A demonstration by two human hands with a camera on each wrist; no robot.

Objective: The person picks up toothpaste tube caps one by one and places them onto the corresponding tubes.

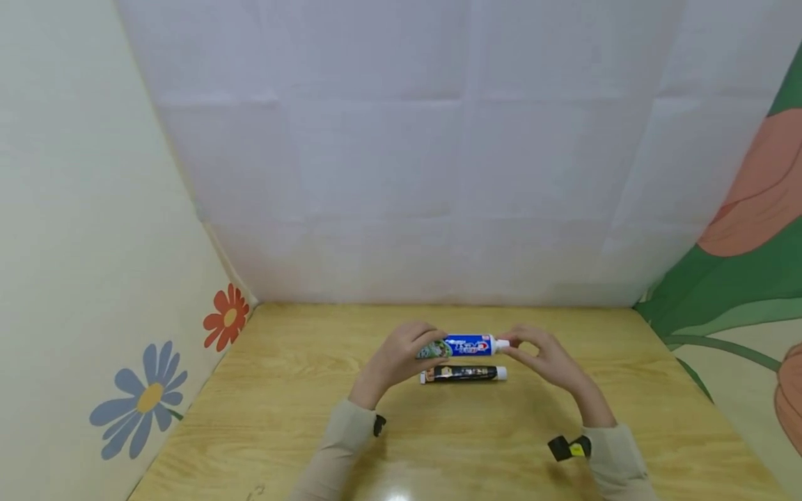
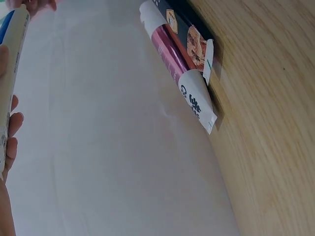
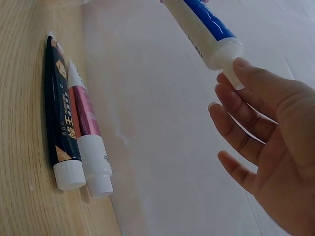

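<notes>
A blue and white toothpaste tube is held up off the table, lying sideways. My left hand grips its flat tail end, thumb on the near side. At the other end, my right hand pinches the white cap between thumb and index finger, the other fingers spread apart. The cap sits at the tube's neck. Below the tube, a black toothpaste tube with a white cap lies on the table. Right beside it in both wrist views is a pink and white tube, hidden in the head view.
The wooden table ends at a white cloth backdrop. Painted flowers cover the left wall and the right wall. A black strap device is on the right wrist.
</notes>
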